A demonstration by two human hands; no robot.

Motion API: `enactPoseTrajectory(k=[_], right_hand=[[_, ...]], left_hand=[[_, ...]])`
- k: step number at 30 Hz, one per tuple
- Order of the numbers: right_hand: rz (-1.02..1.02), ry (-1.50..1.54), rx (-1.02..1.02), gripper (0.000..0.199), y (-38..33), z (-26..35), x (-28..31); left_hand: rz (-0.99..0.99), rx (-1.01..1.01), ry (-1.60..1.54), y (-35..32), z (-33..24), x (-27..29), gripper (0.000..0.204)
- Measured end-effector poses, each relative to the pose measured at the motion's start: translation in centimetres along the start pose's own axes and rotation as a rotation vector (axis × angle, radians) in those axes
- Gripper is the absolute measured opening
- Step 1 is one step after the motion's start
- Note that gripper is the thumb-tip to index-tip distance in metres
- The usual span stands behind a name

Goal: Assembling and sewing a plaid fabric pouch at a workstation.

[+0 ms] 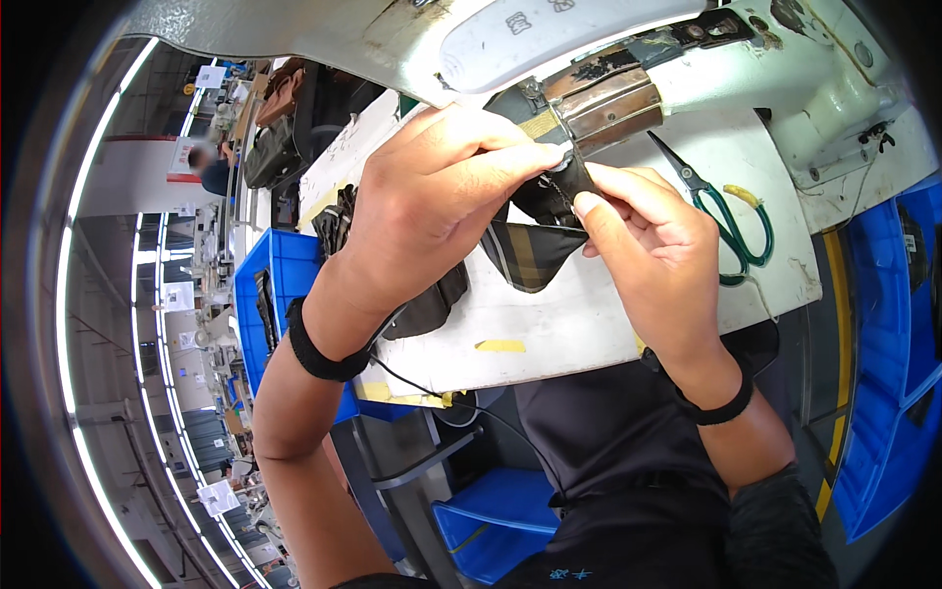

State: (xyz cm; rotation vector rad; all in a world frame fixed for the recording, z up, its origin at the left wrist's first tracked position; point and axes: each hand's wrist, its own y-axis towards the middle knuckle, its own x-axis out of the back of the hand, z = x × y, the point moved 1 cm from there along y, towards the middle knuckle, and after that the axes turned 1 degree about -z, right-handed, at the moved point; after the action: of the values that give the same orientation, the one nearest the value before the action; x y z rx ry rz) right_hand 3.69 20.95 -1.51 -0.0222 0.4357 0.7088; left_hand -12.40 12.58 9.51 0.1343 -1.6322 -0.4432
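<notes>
Dark striped fabric [520,257] hung near the centre of the frame, above the tabletop [599,324], its brown and tan bands running down to a rounded lower edge. Both hands held it in narrow pinches: the left hand [427,196] gripped its upper edge between thumb and fingertips, and the right hand [655,231] pinched its right edge. Just above them, a pale sewing machine [702,83] stretched across the upper right, its paint chipped.

Two small grey printed symbols marked the white cover [579,39] at top centre. At the lower centre, a short line of blue characters [569,573] stood on dark clothing [628,442]. White sheets [218,498] with dark print showed at the left, too small to read, and a pale label [911,242] appeared at the right edge, in a blue bin [883,393].

Green-handled scissors [695,183] lay right of the right hand, one handle wrapped in yellow. A dark fabric bundle [432,306] rested below the left hand, near a strip of yellow tape [501,346].
</notes>
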Motion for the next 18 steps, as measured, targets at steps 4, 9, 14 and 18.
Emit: enactPoseTrajectory(k=[4, 9, 14, 18], right_hand=[[0.023, 0.014, 0.009, 0.028, 0.4, -0.2, -0.1], [0.031, 0.092, -0.063, 0.025, 1.7, -0.1, -0.4], [0.05, 0.086, -0.066, 0.024, 2.1, 0.4, -0.6], [0.013, 0.082, -0.029, 0.021, 2.2, 0.2, -0.8]], left_hand=[[-0.014, -0.028, 0.041, -0.1, 0.4, -0.2, 0.029], [0.0, -0.026, 0.197, 0.1, 0.9, -0.4, 0.031], [-0.034, -0.035, 0.208, 0.0, 0.9, -0.4, 0.031], [-0.023, -0.03, 0.207, 0.1, 0.8, -0.5, 0.031]])
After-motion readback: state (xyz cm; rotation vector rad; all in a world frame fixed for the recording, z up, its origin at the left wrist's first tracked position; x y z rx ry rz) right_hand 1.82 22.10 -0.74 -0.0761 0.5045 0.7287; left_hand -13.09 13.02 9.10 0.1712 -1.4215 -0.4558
